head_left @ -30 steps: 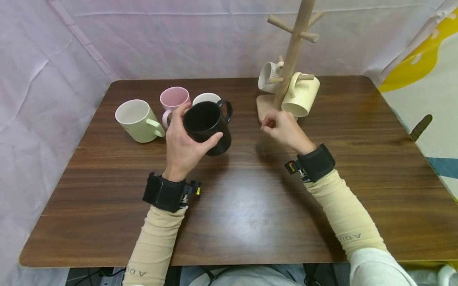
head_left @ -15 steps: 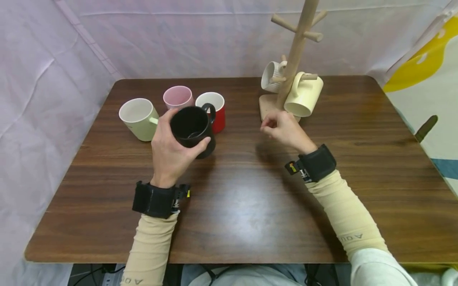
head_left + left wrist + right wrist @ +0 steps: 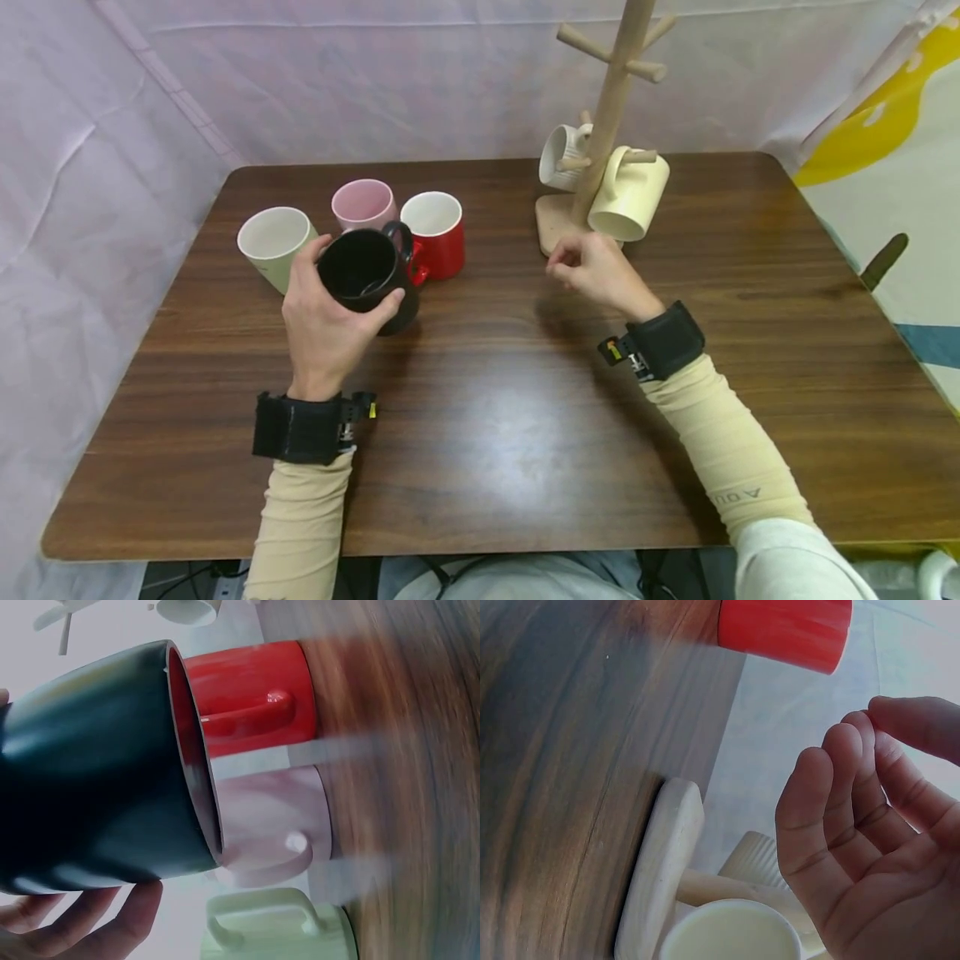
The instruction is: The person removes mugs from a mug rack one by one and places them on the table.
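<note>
The black mug [image 3: 367, 265] is held off the table [image 3: 510, 400], left of the wooden mug stand [image 3: 614, 92] and nearer the person than its base. The left hand [image 3: 322, 337] grips it round the body, thumb on the near side, mouth up, leaving the handle free on the side towards the stand. It looks like ceramic: probably stiff, moderately heavy for one hand, smooth enough to slip and liable to chip if knocked. The wide wrap round the body seems secure; the handle would be the other good hold. Left of the stand, going outward, stand a red mug [image 3: 442, 248], a pink mug [image 3: 363, 204] and a green mug [image 3: 273, 242]. Just in front of the stand's base the right hand [image 3: 596, 267] idles, loosely curled round nothing. On the stand hang a white mug [image 3: 557, 158], left, and a cream mug [image 3: 633, 196], right.
</note>
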Demonstrator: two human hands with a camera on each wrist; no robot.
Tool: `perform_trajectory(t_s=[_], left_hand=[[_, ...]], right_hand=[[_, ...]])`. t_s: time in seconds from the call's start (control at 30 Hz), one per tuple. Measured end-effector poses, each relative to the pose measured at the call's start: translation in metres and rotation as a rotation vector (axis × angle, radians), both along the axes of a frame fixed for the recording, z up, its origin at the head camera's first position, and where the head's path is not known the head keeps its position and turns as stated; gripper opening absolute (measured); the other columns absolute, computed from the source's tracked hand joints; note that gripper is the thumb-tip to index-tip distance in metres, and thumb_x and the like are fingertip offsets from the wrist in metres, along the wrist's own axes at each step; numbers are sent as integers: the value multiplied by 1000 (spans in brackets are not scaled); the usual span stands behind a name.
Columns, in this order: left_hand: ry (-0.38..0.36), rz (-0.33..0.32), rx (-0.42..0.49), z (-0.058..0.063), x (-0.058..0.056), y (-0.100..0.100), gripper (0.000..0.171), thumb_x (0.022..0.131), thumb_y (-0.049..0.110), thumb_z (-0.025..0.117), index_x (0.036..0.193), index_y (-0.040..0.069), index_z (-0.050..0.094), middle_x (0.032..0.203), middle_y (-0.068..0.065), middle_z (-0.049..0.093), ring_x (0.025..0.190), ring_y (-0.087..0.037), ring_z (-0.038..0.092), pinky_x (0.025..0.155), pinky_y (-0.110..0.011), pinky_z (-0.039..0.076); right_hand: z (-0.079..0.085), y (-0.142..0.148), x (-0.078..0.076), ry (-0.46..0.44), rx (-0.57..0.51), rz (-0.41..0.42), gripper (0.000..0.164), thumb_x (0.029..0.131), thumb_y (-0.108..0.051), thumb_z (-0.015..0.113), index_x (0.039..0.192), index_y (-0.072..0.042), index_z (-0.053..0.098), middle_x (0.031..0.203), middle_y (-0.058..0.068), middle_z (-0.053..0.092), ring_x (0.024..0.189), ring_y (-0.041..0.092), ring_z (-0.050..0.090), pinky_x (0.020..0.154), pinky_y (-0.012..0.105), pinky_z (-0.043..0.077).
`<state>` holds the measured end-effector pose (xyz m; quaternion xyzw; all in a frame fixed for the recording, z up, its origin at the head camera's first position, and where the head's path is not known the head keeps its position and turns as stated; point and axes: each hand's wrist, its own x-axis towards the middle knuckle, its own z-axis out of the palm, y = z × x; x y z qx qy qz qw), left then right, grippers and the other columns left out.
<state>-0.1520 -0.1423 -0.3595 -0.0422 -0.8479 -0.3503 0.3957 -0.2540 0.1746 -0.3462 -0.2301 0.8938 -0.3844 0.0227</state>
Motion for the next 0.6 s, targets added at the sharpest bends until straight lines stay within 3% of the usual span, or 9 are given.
perform_trajectory(t_s=[0.3, 0.6], left_hand=[[-33, 30, -14, 0, 5, -8, 84, 72, 35, 87, 132, -8, 50, 126, -25, 58, 116, -38, 56, 99, -52, 46], [-54, 38, 18, -3, 11, -19, 81, 70, 25, 88, 134, -7, 50, 131, -25, 57, 119, -39, 55, 102, -52, 44]], right_hand=[[0, -4, -1, -9, 2, -6, 5, 89, 1, 67, 86, 2, 70, 75, 10, 68, 60, 8, 59, 57, 19, 45], [-1, -10, 0, -15, -12, 7, 5, 88, 1, 66, 85, 2, 70, 75, 10, 67, 61, 13, 61, 56, 19, 46]])
